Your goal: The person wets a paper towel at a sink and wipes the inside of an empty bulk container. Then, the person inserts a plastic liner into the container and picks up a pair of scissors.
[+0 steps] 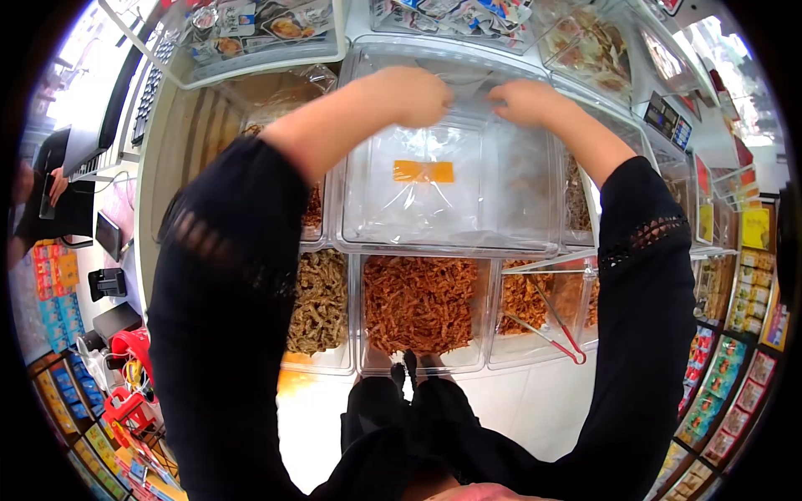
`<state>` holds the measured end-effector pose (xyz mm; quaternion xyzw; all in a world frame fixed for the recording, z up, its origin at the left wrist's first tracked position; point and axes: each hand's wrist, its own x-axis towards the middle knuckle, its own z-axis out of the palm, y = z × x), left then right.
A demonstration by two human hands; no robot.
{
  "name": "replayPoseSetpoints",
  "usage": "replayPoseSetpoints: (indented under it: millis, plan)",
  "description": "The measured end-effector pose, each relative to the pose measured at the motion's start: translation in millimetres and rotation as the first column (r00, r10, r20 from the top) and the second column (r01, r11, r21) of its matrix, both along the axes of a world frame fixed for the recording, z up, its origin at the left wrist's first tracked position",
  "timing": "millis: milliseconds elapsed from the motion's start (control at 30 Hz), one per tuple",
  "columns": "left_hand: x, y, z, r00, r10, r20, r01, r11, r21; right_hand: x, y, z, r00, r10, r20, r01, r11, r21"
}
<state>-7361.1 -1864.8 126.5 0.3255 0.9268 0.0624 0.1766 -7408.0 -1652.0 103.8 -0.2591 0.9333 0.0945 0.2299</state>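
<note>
A clear plastic bag (376, 188) with shiny creases lies over a large transparent bin (449, 244) in front of me. An orange label (423, 172) shows in its middle. At the bag's far edge, my left hand (418, 96) is closed, its fingers slightly blurred. My right hand (524, 102) is a short way to the right, closed in a pinch on the same edge. The thin plastic between them is hard to make out.
Nearer bins hold reddish-brown dried strips (422, 302) and greenish-brown dried pieces (319, 292). Red-handled tongs (564, 344) lie across the right bin. Packaged food (276, 29) fills trays at the back. Another person's hand (58, 185) shows far left. Shelves (723, 392) stand at right.
</note>
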Motion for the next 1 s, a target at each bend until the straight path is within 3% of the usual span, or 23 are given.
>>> replayPoseSetpoints:
  millis: [67, 100, 167, 267, 400, 467, 500, 567, 700, 767, 833, 900, 933, 967, 1000]
  plan:
    - [-44.5, 3.2, -40.0, 0.999, 0.009, -0.053, -0.026, 0.947, -0.319, -6.3, 10.3, -3.9, 0.994, 0.070, -0.080, -0.064, 0.995, 0.073]
    - [-51.1, -0.1, -43.8, 0.999, 0.010, -0.053, -0.026, 0.948, -0.317, -16.3, 18.0, -10.7, 0.994, 0.070, -0.080, -0.064, 0.995, 0.076]
    - [-53.2, -7.3, -52.8, 0.991, 0.056, -0.123, -0.107, 0.878, -0.467, -31.1, 32.9, -26.9, 0.976, 0.163, -0.142, -0.147, 0.982, 0.121]
    - [-42.3, -1.7, -51.1, 0.987, 0.066, -0.149, -0.134, 0.852, -0.505, -21.7, 36.6, -20.0, 0.979, 0.124, -0.163, -0.128, 0.992, -0.011]
    - [-40.7, 6.3, -45.8, 0.993, -0.005, -0.115, -0.064, 0.811, -0.581, -4.1, 22.8, -4.2, 0.983, 0.146, -0.113, -0.146, 0.989, 0.004]
    - [-34.8, 13.5, -39.1, 0.996, -0.055, -0.066, -0.007, 0.713, -0.701, -1.7, 17.8, -6.7, 0.972, 0.234, -0.032, -0.206, 0.906, 0.369]
    - [-43.7, -1.8, -60.7, 0.997, -0.055, -0.060, -0.002, 0.715, -0.699, -4.0, 24.1, -15.0, 0.972, 0.233, -0.026, -0.208, 0.905, 0.371]
    - [-71.9, -49.6, -118.1, 0.828, -0.514, -0.224, 0.123, 0.556, -0.822, -12.9, 38.2, -37.8, 0.893, 0.445, -0.070, -0.332, 0.756, 0.565]
    - [-39.1, -16.4, -78.5, 0.931, -0.336, -0.143, 0.061, 0.531, -0.845, 0.7, 27.3, -31.0, 0.905, 0.425, -0.022, -0.347, 0.767, 0.540]
    - [-20.9, -3.4, -62.6, 0.983, -0.182, 0.003, 0.141, 0.755, -0.640, 28.8, 23.9, -10.2, 0.912, 0.387, -0.137, -0.357, 0.912, 0.199]
    - [14.0, 7.5, -42.4, 0.981, -0.092, 0.169, 0.162, 0.868, -0.469, 61.0, 24.4, -6.4, 0.951, 0.300, 0.072, -0.298, 0.954, -0.039]
    - [34.7, 7.7, -66.5, 0.942, -0.038, 0.334, 0.215, 0.831, -0.513, 88.6, 20.3, -10.5, 0.902, 0.303, 0.307, -0.360, 0.921, 0.151]
    - [50.6, 11.4, -48.6, 0.917, -0.024, 0.397, 0.279, 0.750, -0.600, 99.1, 18.3, -7.9, 0.902, 0.306, 0.306, -0.363, 0.919, 0.151]
    - [62.6, 15.4, -31.7, 0.889, -0.001, 0.458, 0.346, 0.656, -0.670, 108.8, 16.8, -5.3, 0.860, 0.304, 0.410, -0.443, 0.844, 0.303]
    - [65.6, 13.9, -38.1, 0.890, 0.002, 0.457, 0.343, 0.657, -0.671, 113.2, 15.1, -3.7, 0.814, 0.278, 0.510, -0.523, 0.734, 0.434]
